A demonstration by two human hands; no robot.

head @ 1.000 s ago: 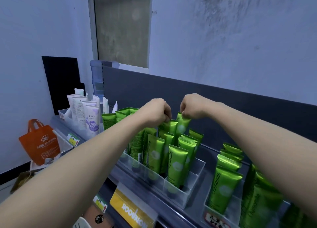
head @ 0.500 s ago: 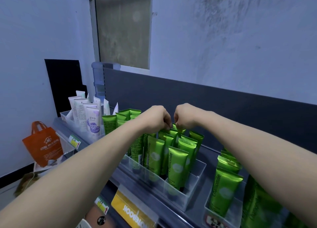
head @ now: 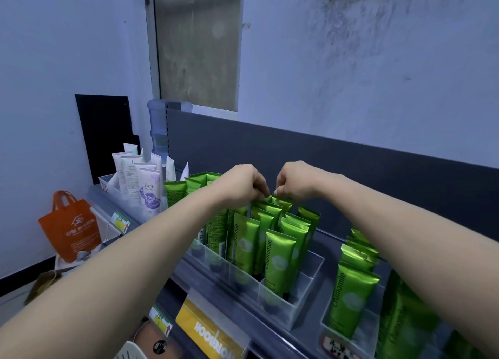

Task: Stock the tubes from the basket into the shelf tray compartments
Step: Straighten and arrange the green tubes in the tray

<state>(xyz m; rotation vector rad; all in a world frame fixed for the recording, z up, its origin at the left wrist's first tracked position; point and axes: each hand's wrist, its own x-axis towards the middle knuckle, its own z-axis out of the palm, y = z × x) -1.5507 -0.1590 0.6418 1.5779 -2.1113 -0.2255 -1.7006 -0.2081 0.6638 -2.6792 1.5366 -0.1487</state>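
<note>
Several glossy green tubes (head: 278,264) stand upright in a clear shelf tray (head: 302,302) with compartments. At the back of that tray, my left hand (head: 240,184) and my right hand (head: 295,181) are side by side, both pinching the crimped tops of green tubes (head: 283,203) in the rear rows. Which tube each hand grips is partly hidden by the fingers. No basket is in view.
More green tubes fill a second clear tray (head: 348,329) at the right. White and purple tubes (head: 147,188) stand in a tray at the left. A dark shelf back panel (head: 351,175) rises behind. An orange bag (head: 71,229) sits on the floor at left.
Both hands have come down and closer together at the rear of the tray; the raised green tube under the right hand has sunk down among the others.
</note>
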